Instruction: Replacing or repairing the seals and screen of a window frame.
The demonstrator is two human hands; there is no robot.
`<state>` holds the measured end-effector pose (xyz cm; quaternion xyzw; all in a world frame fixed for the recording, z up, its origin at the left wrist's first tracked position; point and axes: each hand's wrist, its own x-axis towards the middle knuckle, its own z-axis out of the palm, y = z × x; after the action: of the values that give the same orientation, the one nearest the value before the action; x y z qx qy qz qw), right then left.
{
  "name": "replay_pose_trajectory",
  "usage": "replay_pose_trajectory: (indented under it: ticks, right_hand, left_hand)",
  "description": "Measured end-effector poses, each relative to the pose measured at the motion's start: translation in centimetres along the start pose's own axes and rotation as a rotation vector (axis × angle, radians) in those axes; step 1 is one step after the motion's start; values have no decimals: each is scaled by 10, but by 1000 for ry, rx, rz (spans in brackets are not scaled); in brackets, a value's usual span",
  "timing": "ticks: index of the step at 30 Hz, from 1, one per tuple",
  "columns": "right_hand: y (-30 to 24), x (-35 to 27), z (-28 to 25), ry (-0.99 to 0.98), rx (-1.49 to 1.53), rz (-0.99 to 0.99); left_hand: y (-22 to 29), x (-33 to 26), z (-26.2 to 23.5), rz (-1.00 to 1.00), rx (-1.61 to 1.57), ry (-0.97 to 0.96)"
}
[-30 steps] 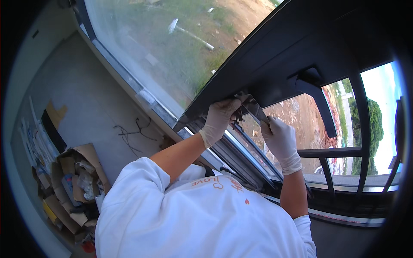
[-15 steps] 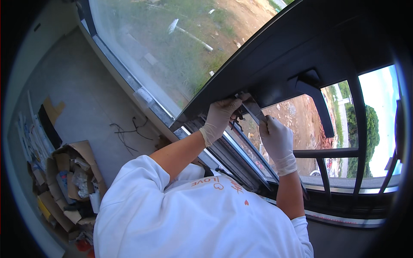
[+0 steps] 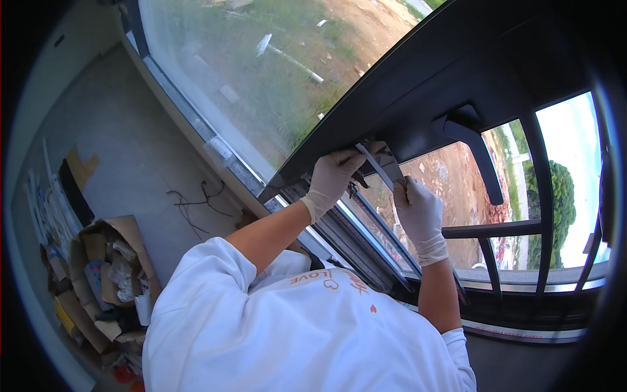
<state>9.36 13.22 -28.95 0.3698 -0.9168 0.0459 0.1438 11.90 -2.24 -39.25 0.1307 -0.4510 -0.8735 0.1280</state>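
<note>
A thin flat strip (image 3: 375, 164) with a pale edge and a darker, shiny face spans the gap between my two white-gloved hands. My left hand (image 3: 330, 178) pinches its upper end, close against the lower edge of the black window frame (image 3: 392, 98). My right hand (image 3: 420, 210) grips the other end between thumb and fingers. A small dark piece hangs beside my left fingertips; its kind is too small to tell. The black window handle (image 3: 482, 157) stands to the right of my hands, apart from them.
Black bars (image 3: 496, 230) cross the window at right. Metal window tracks (image 3: 372, 235) run below my hands. A large glass pane (image 3: 228, 72) lies beyond at left. An open cardboard box (image 3: 144, 251) with plastic-wrapped bits sits on the floor, near black wire pieces (image 3: 189, 208).
The strip has turned between my hands, so its pale edge and shiny face now show more plainly. Both hands stay nearly in place, and the view has shifted slightly.
</note>
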Motion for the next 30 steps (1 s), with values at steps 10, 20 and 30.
replay_pose_trajectory:
  ticks: [10,20,30]
  right_hand:
    - [-3,8,-5,-109,-35,29]
    - [3,7,-6,-182,-14,-2]
    - [0,6,-4,-106,57,54]
  left_hand:
    - [-2,0,0,20,10,21]
    - [-12,4,1,8,-77,73]
    - [-10,3,0,48,-69,28]
